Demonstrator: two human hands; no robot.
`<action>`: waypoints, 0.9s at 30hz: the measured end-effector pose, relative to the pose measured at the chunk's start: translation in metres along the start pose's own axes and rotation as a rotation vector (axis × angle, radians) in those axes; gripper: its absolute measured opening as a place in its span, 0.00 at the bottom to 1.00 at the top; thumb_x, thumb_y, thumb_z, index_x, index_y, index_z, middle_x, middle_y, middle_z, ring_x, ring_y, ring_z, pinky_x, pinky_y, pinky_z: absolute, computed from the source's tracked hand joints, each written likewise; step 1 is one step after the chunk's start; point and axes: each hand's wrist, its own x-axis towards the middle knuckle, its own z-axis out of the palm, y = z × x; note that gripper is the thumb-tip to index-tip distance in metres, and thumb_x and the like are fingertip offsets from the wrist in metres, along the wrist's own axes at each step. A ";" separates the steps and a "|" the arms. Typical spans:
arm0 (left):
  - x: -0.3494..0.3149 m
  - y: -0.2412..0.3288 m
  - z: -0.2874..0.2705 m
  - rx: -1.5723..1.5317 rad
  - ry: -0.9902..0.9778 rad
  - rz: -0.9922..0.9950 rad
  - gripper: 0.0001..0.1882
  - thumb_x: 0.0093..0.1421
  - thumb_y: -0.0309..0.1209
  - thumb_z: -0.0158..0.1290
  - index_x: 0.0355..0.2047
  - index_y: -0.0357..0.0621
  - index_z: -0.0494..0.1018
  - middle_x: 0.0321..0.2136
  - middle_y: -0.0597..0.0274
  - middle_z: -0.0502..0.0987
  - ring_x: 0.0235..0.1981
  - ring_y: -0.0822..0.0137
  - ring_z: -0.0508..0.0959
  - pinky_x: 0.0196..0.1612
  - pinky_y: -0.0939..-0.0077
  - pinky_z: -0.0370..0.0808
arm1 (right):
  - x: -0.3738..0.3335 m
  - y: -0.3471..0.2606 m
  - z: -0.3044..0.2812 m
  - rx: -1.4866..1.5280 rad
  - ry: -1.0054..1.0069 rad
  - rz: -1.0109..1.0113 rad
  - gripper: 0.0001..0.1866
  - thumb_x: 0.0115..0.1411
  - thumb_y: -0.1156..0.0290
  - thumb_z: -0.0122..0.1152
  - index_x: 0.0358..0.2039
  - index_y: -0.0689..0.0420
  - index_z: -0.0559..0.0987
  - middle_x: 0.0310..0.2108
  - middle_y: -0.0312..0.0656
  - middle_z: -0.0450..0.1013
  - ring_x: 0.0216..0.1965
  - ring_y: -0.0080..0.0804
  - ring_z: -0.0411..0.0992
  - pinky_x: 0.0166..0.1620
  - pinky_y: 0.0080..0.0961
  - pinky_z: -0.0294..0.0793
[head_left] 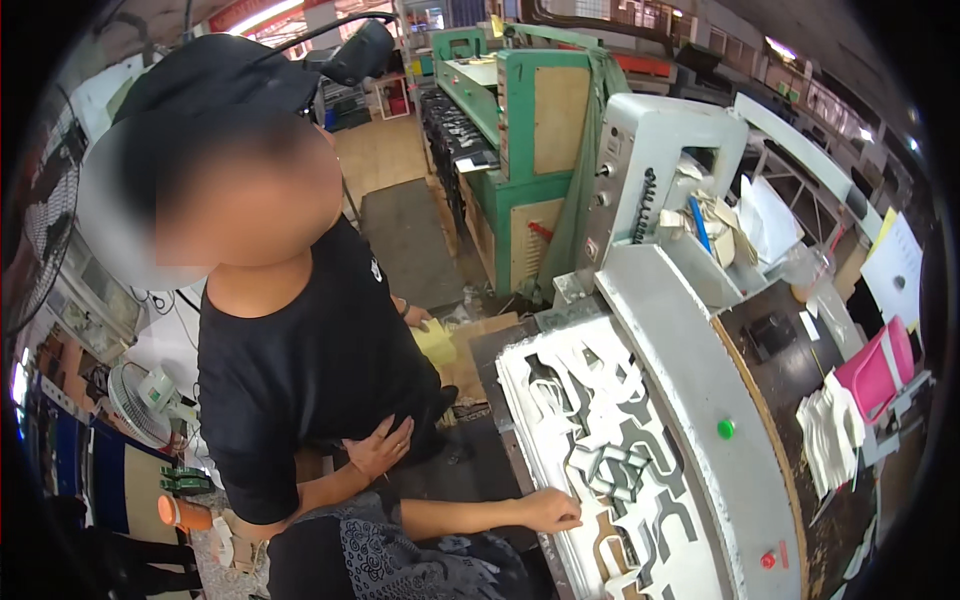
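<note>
My left hand (548, 511) reaches in from the lower middle with curled fingers, at the left edge of a white board (512, 372). Whether something lies within its fingers is hidden. My right hand is out of view. Fork-shaped grey cut-outs (672, 525) and a brown one (603, 540) lie on or in the board near my hand. Just beyond my fingers, an angular dark frame (618, 472) with several thin bars rests on top. Loose white pieces (605, 375) are heaped toward the board's far end.
Close on the left stands a person in a black T-shirt (300, 370), one hand (378, 447) at the waist. A grey machine beam (690, 370) with a green button (726, 429) runs along the board's right side. Green machinery (540, 130) stands behind; a fan (140, 400) is at left.
</note>
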 end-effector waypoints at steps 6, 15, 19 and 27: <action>-0.006 0.003 0.002 0.065 0.031 -0.133 0.16 0.67 0.40 0.57 0.25 0.43 0.74 0.18 0.55 0.75 0.23 0.48 0.78 0.28 0.53 0.72 | 0.038 -0.050 -0.017 -0.120 -0.059 -0.029 0.17 0.65 0.79 0.49 0.49 0.67 0.83 0.38 0.42 0.76 0.30 0.28 0.68 0.31 0.23 0.69; -0.007 0.010 0.006 0.175 0.127 -0.200 0.18 0.67 0.43 0.57 0.23 0.45 0.78 0.14 0.50 0.75 0.20 0.44 0.78 0.29 0.52 0.75 | 0.035 -0.036 -0.014 -0.070 -0.174 0.016 0.17 0.66 0.78 0.50 0.49 0.67 0.84 0.38 0.44 0.77 0.30 0.31 0.70 0.31 0.24 0.70; -0.006 0.009 0.004 0.152 0.115 -0.211 0.18 0.66 0.43 0.57 0.24 0.46 0.79 0.15 0.51 0.76 0.20 0.45 0.79 0.30 0.52 0.75 | 0.027 -0.028 -0.017 -0.121 -0.172 -0.149 0.16 0.67 0.78 0.50 0.48 0.67 0.84 0.38 0.45 0.78 0.30 0.32 0.71 0.32 0.25 0.71; -0.018 0.006 0.004 0.230 0.099 -0.196 0.15 0.66 0.43 0.59 0.28 0.48 0.81 0.14 0.52 0.75 0.18 0.47 0.79 0.25 0.56 0.75 | 0.009 -0.028 -0.008 0.047 -0.186 0.098 0.15 0.70 0.74 0.52 0.49 0.68 0.82 0.37 0.42 0.77 0.36 0.30 0.72 0.39 0.28 0.76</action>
